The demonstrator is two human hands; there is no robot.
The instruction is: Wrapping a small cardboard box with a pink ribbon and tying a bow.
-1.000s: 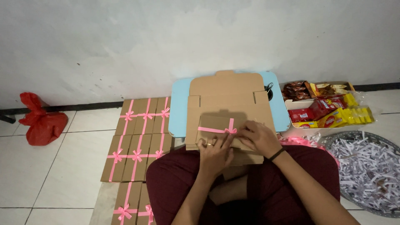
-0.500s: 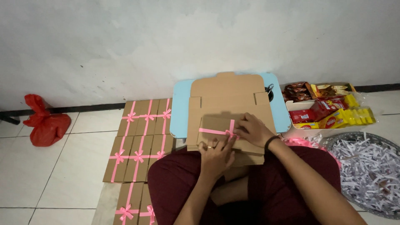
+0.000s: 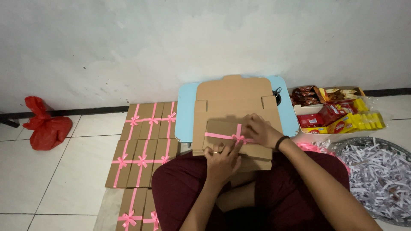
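Observation:
A small brown cardboard box [image 3: 222,129] lies on my lap with a pink ribbon [image 3: 220,136] across its lid and a bow near the middle. My left hand [image 3: 221,161] rests at the box's near edge, with the fingers pinching the ribbon by the bow. My right hand [image 3: 262,130] lies on the box's right part, its fingers at the ribbon too; a dark band circles that wrist. Under the small box sits a larger open flat cardboard box [image 3: 233,96], its flap raised toward the wall.
A light blue low table [image 3: 184,111] stands beneath the open box. Several ribbon-tied brown boxes [image 3: 143,145] lie in rows on the floor at left. A red plastic bag [image 3: 46,128] sits far left. Snack packets [image 3: 338,113] and a tray of shredded paper [image 3: 376,175] are at right.
Both hands have shifted slightly on the small box while working the pink ribbon; the right hand moved a little toward the bow. The box stays on my lap.

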